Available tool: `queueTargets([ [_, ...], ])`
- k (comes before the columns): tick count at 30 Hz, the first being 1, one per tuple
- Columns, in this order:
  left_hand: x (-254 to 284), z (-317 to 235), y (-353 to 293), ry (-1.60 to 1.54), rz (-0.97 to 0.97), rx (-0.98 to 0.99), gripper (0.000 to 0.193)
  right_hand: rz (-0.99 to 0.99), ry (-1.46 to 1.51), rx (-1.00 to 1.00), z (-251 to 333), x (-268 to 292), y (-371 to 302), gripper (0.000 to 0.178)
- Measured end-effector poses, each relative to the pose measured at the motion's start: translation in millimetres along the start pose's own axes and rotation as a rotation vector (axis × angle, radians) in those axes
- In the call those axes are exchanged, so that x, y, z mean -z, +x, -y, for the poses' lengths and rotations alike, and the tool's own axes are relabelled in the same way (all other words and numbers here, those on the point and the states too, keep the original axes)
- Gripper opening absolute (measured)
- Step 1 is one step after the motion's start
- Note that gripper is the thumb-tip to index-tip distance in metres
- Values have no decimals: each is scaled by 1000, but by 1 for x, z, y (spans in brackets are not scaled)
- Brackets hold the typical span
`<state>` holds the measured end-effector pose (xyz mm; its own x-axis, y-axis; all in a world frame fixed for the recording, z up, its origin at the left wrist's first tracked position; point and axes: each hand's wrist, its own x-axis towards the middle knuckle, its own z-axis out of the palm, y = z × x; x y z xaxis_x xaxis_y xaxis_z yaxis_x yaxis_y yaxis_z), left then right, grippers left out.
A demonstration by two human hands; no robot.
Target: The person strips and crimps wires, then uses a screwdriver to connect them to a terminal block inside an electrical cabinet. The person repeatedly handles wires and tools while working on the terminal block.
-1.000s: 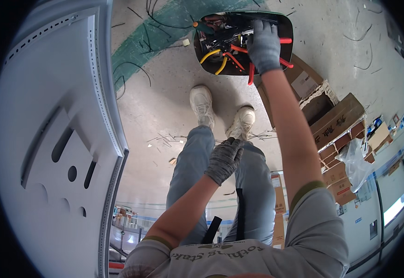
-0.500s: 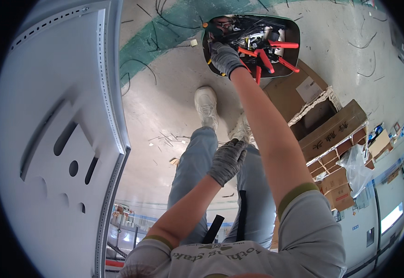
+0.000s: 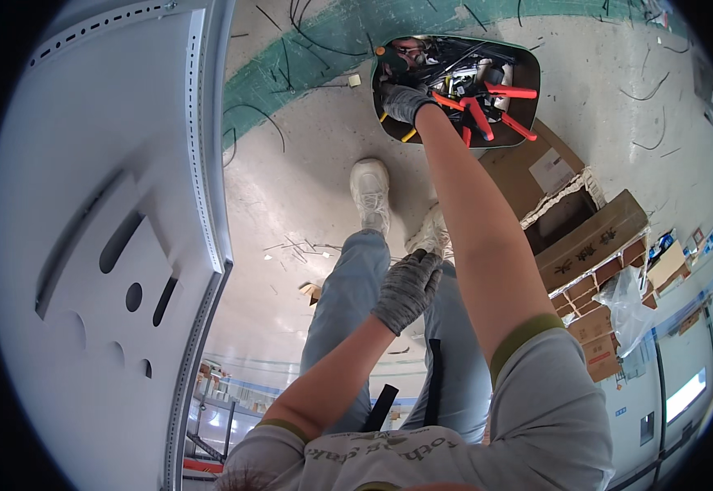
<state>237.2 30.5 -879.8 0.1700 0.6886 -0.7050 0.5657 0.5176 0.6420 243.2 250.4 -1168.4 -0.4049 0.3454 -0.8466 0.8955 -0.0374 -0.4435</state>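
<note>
My right hand, in a grey knit glove with dark fingers, reaches down into the left side of a dark tool bin on the floor. Its fingers are buried among the contents, and whether they grip anything is hidden. Beside it lie red-handled pliers, more red handles, an orange-handled tool and a bundle of black cable ties or wires. An orange-capped dark green tool leans at the far left corner. My left hand, gloved alike, rests on my knee with fingers laid out, holding nothing visible.
A large grey metal cabinet panel with cut-outs stands along my left. Right of the bin are an opened cardboard box with dividers and a clear plastic bag. Wire offcuts litter the floor, which has a green stripe.
My right hand has sunk deeper into the bin, its fingers now more hidden. The whole view has shifted slightly; my left hand stays on the knee.
</note>
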Motion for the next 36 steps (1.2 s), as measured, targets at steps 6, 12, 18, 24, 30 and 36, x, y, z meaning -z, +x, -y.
queueTargets([
  [6, -7, -7, -2, -61, 11, -5, 19, -237, -91, 416, -22, -10, -6, 31],
  [12, -15, -3, -3, -30, -32, -30, 18, -221, 292, 276, -11, -1, -32, 35],
  [18, -13, -10, 0, -54, -6, -4, 18, -485, 410, 494, -2, -20, -80, 45],
  [24, -16, -3, -4, 5, -58, -32, 19, -613, 970, 298, 16, -27, -63, 23],
  [30, -22, 15, -36, -32, -130, -30, 18, -478, 964, -57, 44, 4, -165, 27],
  [36, 26, -9, -118, 106, -96, -69, 22, -427, 983, 61, -1, 2, -328, 23],
])
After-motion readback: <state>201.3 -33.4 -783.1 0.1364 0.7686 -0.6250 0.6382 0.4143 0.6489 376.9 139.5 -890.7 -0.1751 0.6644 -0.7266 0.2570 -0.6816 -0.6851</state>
